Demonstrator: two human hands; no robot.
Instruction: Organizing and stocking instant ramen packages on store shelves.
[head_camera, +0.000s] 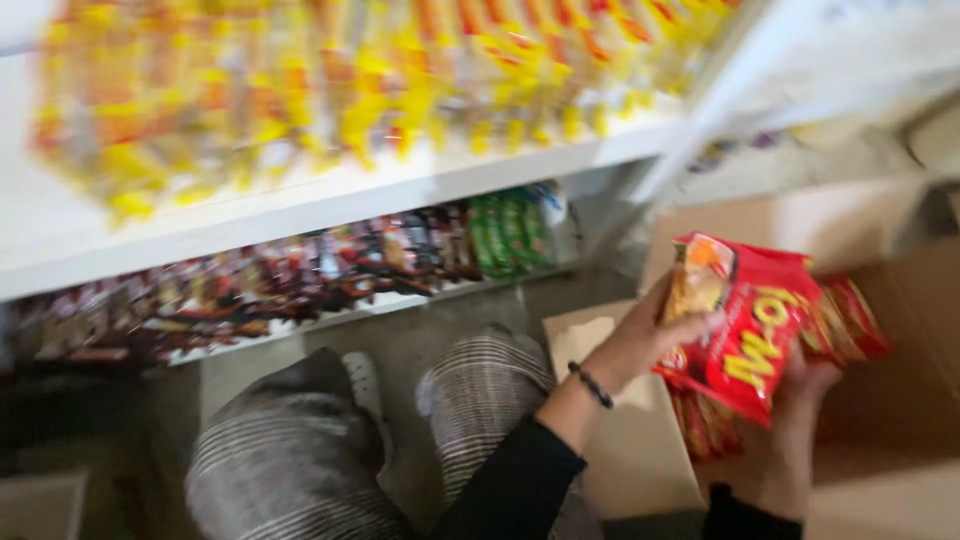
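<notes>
My left hand (648, 338) grips the upper left side of a stack of red snack packets (760, 325) with yellow print. My right hand (800, 400) supports the same stack from below at its right side. The packets are held above an open cardboard box (880, 420) at the lower right. A black bracelet sits on my left wrist, and both arms wear black sleeves. The picture is blurred by motion.
White shelves (330, 195) run along the left: the upper one carries several yellow and red packets (300, 80), the lower one dark brown packets (250, 290) and some green ones (510, 232). My knees in striped grey trousers (300, 450) rest on the floor beside a box flap (630, 450).
</notes>
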